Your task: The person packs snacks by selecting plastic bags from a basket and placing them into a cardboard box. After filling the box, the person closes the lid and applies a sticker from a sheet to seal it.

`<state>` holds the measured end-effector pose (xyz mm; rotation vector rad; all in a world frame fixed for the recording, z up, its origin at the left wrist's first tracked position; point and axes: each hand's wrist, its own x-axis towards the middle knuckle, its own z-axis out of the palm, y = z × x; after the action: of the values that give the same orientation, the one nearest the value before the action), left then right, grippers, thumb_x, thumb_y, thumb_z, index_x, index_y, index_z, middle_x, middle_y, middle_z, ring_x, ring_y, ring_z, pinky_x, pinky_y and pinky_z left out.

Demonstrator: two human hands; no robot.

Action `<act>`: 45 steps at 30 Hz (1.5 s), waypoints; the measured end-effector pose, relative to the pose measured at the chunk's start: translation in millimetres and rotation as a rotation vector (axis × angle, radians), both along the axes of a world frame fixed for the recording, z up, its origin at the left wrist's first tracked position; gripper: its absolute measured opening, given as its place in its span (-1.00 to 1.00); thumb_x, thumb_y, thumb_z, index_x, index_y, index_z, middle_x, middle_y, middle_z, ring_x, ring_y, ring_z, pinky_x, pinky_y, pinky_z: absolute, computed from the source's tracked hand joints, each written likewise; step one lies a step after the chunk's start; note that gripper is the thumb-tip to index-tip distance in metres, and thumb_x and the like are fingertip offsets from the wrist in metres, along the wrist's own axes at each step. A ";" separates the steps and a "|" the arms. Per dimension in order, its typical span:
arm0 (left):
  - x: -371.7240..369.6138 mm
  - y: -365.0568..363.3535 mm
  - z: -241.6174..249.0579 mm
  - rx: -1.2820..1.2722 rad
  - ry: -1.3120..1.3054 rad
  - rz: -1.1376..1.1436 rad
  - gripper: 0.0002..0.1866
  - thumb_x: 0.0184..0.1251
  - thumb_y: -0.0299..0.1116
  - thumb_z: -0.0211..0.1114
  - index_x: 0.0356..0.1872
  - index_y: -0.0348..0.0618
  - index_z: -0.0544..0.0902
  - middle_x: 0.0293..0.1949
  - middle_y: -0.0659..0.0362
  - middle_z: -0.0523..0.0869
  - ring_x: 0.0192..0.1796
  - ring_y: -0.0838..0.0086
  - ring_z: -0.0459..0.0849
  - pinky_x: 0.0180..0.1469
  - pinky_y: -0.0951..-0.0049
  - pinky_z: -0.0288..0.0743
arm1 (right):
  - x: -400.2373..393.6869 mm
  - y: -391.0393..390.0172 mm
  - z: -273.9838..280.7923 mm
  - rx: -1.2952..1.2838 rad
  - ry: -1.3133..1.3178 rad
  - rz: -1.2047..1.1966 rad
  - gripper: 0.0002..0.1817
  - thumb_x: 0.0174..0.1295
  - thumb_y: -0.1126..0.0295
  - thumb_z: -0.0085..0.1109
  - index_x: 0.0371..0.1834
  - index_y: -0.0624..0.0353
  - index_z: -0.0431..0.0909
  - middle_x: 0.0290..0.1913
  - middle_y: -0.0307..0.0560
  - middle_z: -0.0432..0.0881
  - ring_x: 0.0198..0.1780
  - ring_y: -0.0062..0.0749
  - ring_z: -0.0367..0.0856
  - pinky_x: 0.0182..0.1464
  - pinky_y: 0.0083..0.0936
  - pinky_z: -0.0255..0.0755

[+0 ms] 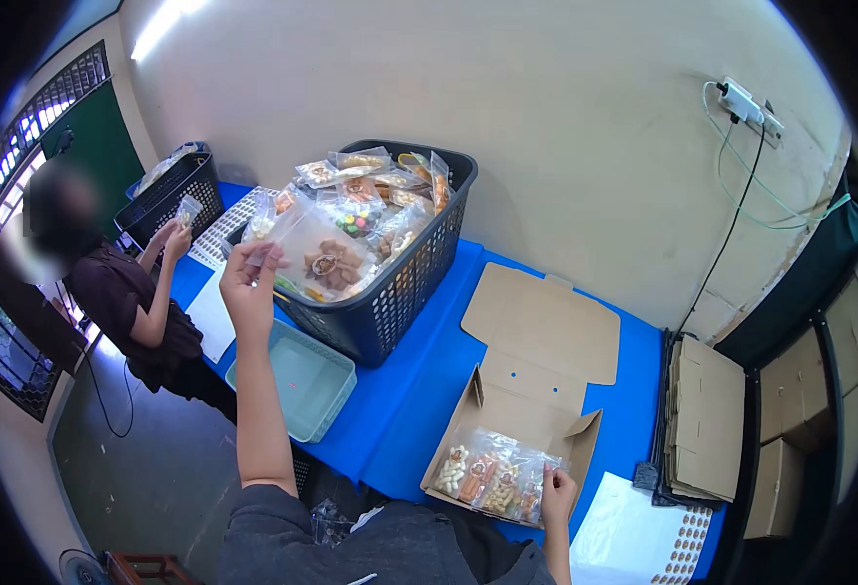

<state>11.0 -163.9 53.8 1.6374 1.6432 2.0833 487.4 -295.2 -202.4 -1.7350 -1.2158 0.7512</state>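
Observation:
My left hand is raised at the near side of a dark basket, its fingers pinching the top corner of a clear bag of brown snacks. Many other snack packets fill the basket. On the right, an open cardboard box lies on the blue cloth with its lid folded back. Several filled clear packets stand in a row at its near side. My right hand is closed at the right end of that row, on the edge of a clear packet.
A pale green tray sits below the basket. To the left, a co-worker holds a small packet near another dark basket. Sticker sheets lie at the right, beside stacked flat cardboard. Cables hang from a wall socket.

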 end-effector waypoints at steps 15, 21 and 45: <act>197.0 -65.7 -62.1 -0.412 -0.376 -1.039 -0.89 0.26 -0.52 0.32 -0.22 -0.29 0.61 -0.30 0.18 0.69 -0.29 0.60 0.68 -0.32 0.62 0.57 | -49.8 2.1 112.1 0.233 0.601 0.488 -0.42 0.22 0.20 0.26 0.24 0.22 0.32 0.09 -0.09 0.48 0.04 -0.50 0.46 0.10 -0.50 0.35; 234.4 -79.6 -72.3 -0.370 -0.325 -1.254 -0.83 0.28 -0.47 0.32 -0.15 -0.29 0.60 -0.16 0.13 0.68 -0.12 0.53 0.67 -0.11 0.53 0.57 | -53.3 -10.8 149.0 0.102 0.361 0.541 -0.50 0.13 0.40 0.35 0.14 0.28 0.46 -0.07 -0.08 0.64 -0.03 -0.41 0.60 0.03 -0.50 0.45; 257.1 -108.0 -165.7 -0.671 -0.557 -1.187 -0.69 0.46 -0.40 0.10 0.14 -0.26 0.42 -0.06 0.13 0.60 0.00 0.53 0.60 -0.02 0.52 0.53 | -74.1 -8.1 112.0 -0.032 0.739 0.293 -0.69 0.39 0.25 0.08 0.00 0.28 0.53 -0.19 -0.24 0.63 -0.15 -0.69 0.54 -0.10 -0.68 0.44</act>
<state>268.2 -271.9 -111.9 1.1317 0.6946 1.0404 413.3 -303.3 -90.4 -1.1280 -0.9324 1.4323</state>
